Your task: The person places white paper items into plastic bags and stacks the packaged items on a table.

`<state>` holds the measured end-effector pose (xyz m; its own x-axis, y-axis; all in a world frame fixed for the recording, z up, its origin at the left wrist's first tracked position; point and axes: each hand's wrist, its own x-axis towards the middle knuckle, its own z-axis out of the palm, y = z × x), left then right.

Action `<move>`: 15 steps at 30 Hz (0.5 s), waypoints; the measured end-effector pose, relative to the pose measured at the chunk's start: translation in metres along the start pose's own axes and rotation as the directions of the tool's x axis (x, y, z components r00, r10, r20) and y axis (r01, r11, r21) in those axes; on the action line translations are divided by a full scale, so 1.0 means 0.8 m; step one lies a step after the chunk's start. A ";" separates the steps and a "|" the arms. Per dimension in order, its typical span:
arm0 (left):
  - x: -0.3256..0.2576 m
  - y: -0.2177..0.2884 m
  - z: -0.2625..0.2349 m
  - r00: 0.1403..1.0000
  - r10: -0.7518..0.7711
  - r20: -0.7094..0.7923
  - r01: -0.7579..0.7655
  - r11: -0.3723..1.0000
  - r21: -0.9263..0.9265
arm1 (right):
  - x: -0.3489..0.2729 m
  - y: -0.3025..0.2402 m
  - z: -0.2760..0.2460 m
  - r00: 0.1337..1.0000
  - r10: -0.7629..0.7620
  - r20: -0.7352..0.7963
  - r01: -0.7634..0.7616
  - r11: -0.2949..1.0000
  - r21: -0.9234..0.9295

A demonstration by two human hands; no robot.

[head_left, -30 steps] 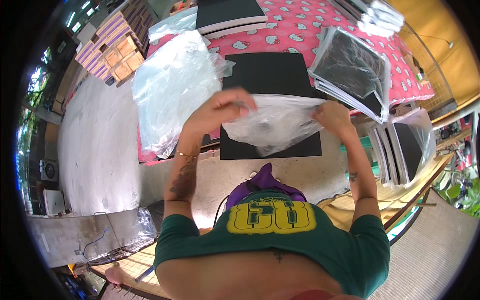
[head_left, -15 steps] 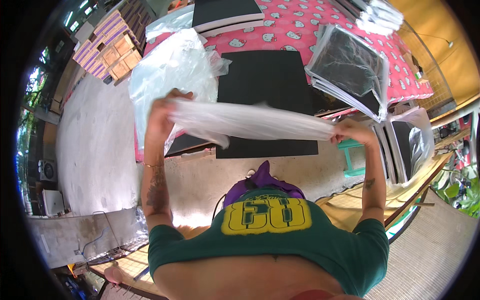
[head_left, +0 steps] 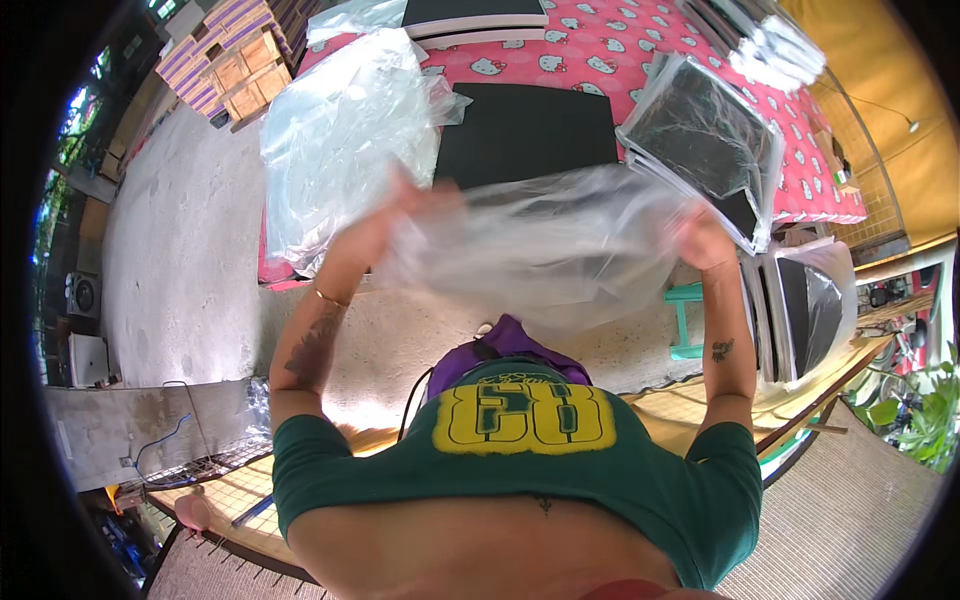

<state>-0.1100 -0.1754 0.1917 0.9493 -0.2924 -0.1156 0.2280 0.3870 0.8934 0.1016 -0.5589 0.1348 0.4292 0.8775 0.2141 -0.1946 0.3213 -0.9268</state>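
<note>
A clear plastic bag point(head_left: 545, 245) is stretched between my two hands, spread out and blurred by motion. My left hand point(head_left: 418, 205) grips one end and my right hand point(head_left: 700, 235) the other; the fingers of both are smeared. Behind the bag a flat black board point(head_left: 525, 135) lies on the table, its near part covered from sight by the film. Left of the board, close to my left hand, is a loose heap of clear plastic bags point(head_left: 345, 150). Beyond my right hand lies a stack of black boards in clear plastic point(head_left: 705, 135).
A pink patterned cloth point(head_left: 570, 65) covers the table. More black boards point(head_left: 475, 18) are stacked at its far side. Wrapped boards point(head_left: 800, 310) stand upright at the right, beside a green stool point(head_left: 685, 320). Cartons point(head_left: 240, 65) are piled at the far left.
The plastic bag has gone from a narrow gathered strip to a wider sheet. My left hand has moved right, nearer my right hand. The view has shifted slightly.
</note>
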 end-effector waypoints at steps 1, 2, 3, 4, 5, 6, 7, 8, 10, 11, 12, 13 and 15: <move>-0.004 -0.018 -0.010 0.995 -0.088 0.051 0.050 0.858 0.511 | 0.022 -0.022 0.029 0.951 -0.063 -0.303 0.122 0.976 0.179; -0.007 -0.036 -0.019 0.979 -0.175 0.103 0.017 0.578 0.816 | 0.041 -0.045 0.055 0.808 -0.057 -0.586 0.284 0.909 0.304; -0.003 -0.033 -0.014 0.991 -0.072 0.115 -0.050 0.594 0.803 | 0.030 -0.039 0.043 0.912 0.007 -0.411 0.163 0.911 0.379; 0.000 -0.032 -0.010 0.992 0.031 0.122 -0.116 0.608 0.786 | 0.014 -0.022 0.021 0.973 0.075 -0.216 0.025 0.903 0.428; 0.003 -0.028 -0.006 0.983 0.133 0.124 -0.180 0.612 0.770 | 0.003 -0.013 0.008 0.991 0.137 -0.010 -0.118 0.885 0.451; 0.003 -0.022 0.000 0.965 0.238 0.113 -0.239 0.609 0.756 | 0.006 -0.011 0.017 0.950 0.307 0.064 -0.312 0.942 0.119; -0.002 -0.007 0.004 0.919 0.370 -0.133 -0.302 0.881 0.364 | 0.009 -0.008 0.026 0.871 0.471 0.138 -0.405 0.849 -0.339; -0.007 0.006 0.003 0.845 0.351 -0.403 -0.422 0.901 -0.103 | 0.010 -0.006 0.034 0.765 0.611 0.203 -0.347 0.657 -0.669; -0.016 0.006 -0.030 0.960 0.230 -0.159 -0.275 0.879 -0.390 | 0.026 -0.022 0.055 0.615 0.784 0.090 -0.375 0.391 -0.841; -0.018 0.001 -0.042 0.982 0.189 -0.011 -0.168 0.844 -0.509 | 0.014 -0.011 0.028 0.799 0.583 0.149 -0.320 0.621 -0.715; -0.014 -0.010 -0.037 0.982 0.188 0.023 -0.185 0.978 -0.095 | 0.001 -0.005 0.019 0.986 0.155 0.062 -0.121 0.918 -0.377; -0.012 -0.023 -0.020 0.983 0.175 0.051 -0.181 0.922 0.343 | 0.009 -0.007 0.002 0.996 -0.002 0.087 -0.009 0.993 0.118; -0.011 -0.029 -0.014 0.996 0.089 0.008 -0.069 0.705 0.705 | 0.009 -0.003 -0.015 0.995 0.046 -0.087 0.000 0.887 0.462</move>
<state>-0.1213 -0.1722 0.1674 0.9641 -0.2638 -0.0319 -0.0573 -0.3238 0.9444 0.1162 -0.5576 0.1351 0.4953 0.8568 0.1434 -0.5805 0.4492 -0.6792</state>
